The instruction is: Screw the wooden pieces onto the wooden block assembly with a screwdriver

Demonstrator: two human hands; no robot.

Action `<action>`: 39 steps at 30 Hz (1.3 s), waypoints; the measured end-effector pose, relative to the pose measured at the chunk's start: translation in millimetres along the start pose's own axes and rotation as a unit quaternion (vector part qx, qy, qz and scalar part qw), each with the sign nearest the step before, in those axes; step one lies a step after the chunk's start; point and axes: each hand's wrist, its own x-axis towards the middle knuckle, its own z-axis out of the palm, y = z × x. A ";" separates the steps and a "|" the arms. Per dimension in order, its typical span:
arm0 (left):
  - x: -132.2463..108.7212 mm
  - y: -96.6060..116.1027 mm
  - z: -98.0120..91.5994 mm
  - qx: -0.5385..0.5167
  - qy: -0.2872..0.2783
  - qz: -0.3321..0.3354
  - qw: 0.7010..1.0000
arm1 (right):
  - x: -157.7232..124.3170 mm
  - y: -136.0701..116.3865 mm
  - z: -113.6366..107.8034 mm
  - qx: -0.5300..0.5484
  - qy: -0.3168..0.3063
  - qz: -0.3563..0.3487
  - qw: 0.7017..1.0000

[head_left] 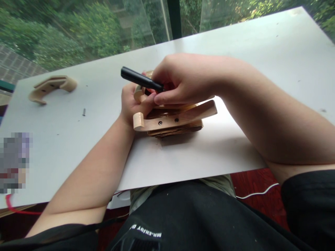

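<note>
A wooden piece with hook-shaped curved arms [188, 113] rests on the white table in front of me, a dark, rough-edged wooden block [175, 130] under its near arm. Two dark screws show in that arm. My left hand [131, 103] is closed around the left end of the piece, near its far hook [139, 93]. Above the wood, my right hand [180, 82] grips a slim black cylindrical tool [138, 77]. The tool's free end points up and left. Its other end is hidden by my fingers, so its exact kind cannot be made out.
On the white table [99, 139], a separate curved wooden piece [52, 87] lies at the far left, with a small screw [84, 112] nearer me. A pixelated item [15, 162] sits by the left edge. Windows stand behind the table; a white cable [258, 195] runs below it.
</note>
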 end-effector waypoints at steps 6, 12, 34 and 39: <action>0.8 -6.0 -3.1 -0.021 -0.030 0.028 0.999 | 0.3 2.2 2.7 0.021 0.010 -0.020 1.000; 2.4 -11.5 -5.9 -0.029 -0.034 0.041 0.998 | 1.3 -0.4 4.2 0.023 0.009 -0.002 1.000; 2.9 -30.7 -10.6 -0.017 -0.008 0.047 0.999 | 6.3 -0.6 11.1 -0.049 0.030 -0.022 0.998; 7.0 -43.8 -17.7 -0.011 -0.001 0.058 0.998 | 9.4 -2.4 17.3 -0.055 0.038 -0.030 0.997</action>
